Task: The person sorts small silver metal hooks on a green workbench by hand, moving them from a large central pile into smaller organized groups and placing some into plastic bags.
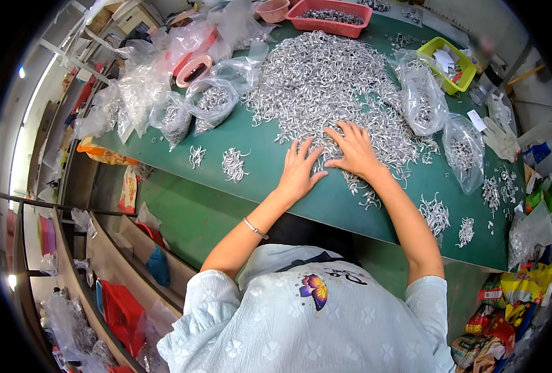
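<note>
A broad heap of small curved silver metal hooks (326,74) covers the middle of the green table (183,168). At the heap's near edge lies my left hand (299,171), fingers spread and touching the hooks. My right hand (355,149) rests further right on the same heap, its fingers also apart and pointing away from me. Neither hand grips a piece that I can see; what lies under the palms is hidden. Small separate piles of hooks sit to the left (234,165) and at the near right (434,214).
Clear bags of metal parts (212,102) stand at the left, more bags (464,152) at the right. A red tray (329,26) is at the back, a yellow-green basket (469,74) at the back right. A white glove (501,140) lies by the right edge. Shelving (133,273) stands left.
</note>
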### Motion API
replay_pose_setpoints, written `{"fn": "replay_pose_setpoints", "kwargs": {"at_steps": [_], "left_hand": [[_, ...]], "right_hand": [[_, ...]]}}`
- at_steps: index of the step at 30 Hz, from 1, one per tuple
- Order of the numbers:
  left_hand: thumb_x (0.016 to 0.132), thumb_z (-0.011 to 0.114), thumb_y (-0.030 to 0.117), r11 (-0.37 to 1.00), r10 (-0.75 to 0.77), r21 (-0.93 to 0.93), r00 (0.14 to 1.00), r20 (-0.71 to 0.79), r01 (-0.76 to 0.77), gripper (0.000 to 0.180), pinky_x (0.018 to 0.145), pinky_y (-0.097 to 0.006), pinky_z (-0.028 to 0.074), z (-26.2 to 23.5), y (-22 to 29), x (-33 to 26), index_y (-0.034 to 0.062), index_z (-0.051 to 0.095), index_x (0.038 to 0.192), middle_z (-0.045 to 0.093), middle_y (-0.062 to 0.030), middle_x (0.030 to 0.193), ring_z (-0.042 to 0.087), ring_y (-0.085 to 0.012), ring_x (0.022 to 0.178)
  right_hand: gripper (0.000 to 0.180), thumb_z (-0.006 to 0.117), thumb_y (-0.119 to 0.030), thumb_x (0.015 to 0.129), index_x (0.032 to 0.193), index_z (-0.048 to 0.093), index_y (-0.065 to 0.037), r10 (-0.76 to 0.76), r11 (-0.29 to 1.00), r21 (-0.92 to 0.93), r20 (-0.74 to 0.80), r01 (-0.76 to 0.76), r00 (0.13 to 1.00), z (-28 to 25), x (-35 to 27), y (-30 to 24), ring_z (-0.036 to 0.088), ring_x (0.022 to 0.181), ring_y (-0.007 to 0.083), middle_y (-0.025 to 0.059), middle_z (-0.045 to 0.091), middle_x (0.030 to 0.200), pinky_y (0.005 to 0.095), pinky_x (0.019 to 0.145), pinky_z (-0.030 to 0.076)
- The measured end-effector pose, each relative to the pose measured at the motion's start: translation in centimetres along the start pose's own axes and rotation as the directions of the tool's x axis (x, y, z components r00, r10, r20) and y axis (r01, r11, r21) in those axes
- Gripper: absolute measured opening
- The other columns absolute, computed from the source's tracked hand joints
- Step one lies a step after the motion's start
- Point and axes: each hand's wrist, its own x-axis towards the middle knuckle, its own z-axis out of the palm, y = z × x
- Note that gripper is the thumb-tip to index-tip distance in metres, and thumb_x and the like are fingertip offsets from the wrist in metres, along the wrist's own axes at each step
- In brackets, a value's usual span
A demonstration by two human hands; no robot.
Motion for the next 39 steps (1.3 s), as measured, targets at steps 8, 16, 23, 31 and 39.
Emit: {"fn": "replay_pose_setpoints", "kwargs": {"at_steps": [8,16,23,31,39], "left_hand": [[0.074,0.079,0.022,0.994,0.108,0.012,0.988,-0.11,-0.107,0.057,0.1,-0.05,0.037,0.4,-1.1,3.1,0.0151,0.058,0.126,0.045,-0.01,0.135,0.039,-0.038,0.123],[0.074,0.072,0.007,0.984,0.17,0.056,0.985,-0.022,-0.168,0.069,0.1,-0.049,0.035,1.2,-2.5,7.2,0.0136,0.047,0.138,0.042,-0.0073,0.142,0.041,-0.0351,0.125],[0.078,0.069,0.008,0.981,0.194,0.006,0.978,-0.08,-0.194,0.055,0.092,-0.045,0.041,1.6,-2.7,9.6,0.0077,0.052,0.13,0.052,-0.0088,0.13,0.047,-0.0326,0.116],[0.077,0.074,0.009,0.984,0.165,-0.064,0.986,-0.01,-0.165,0.057,0.095,-0.046,0.04,0.4,-2.6,9.5,0.0073,0.051,0.13,0.053,-0.0121,0.127,0.048,-0.0341,0.114],[0.071,0.077,0.007,0.943,0.218,-0.272,0.973,0.073,-0.191,0.068,0.099,-0.046,0.039,-1.0,-3.3,6.6,0.0074,0.048,0.132,0.051,-0.0122,0.129,0.047,-0.0338,0.118]], "right_hand": [[0.06,0.082,-0.03,0.069,0.119,0.057,-0.008,0.048,0.996,0.077,-0.108,-0.04,0.993,0.2,0.0,1.2,0.05,0.111,0.0281,0.0086,0.055,0.117,0.0404,0.091,0.04],[0.04,0.081,-0.027,0.071,0.095,0.062,-0.003,0.165,0.953,0.285,-0.222,-0.098,0.961,0.7,1.7,2.7,0.056,0.093,0.0309,0.0103,0.061,0.095,0.0403,0.082,0.046],[0.035,0.079,-0.023,0.076,0.095,0.064,0.001,0.387,0.855,0.419,-0.124,-0.306,0.914,0.1,3.5,3.0,0.06,0.095,0.0315,0.0137,0.064,0.093,0.0396,0.083,0.048],[0.08,0.085,-0.026,0.067,0.135,0.048,-0.006,0.318,0.948,0.041,-0.04,-0.317,0.947,0.4,1.8,-1.0,0.047,0.119,0.0341,0.0151,0.049,0.13,0.0442,0.098,0.038],[0.058,0.08,-0.012,0.069,0.121,0.055,-0.005,0.219,0.975,0.084,-0.146,-0.208,0.965,1.8,0.6,-2.5,0.052,0.107,0.0329,0.0153,0.053,0.119,0.041,0.091,0.041]]}}
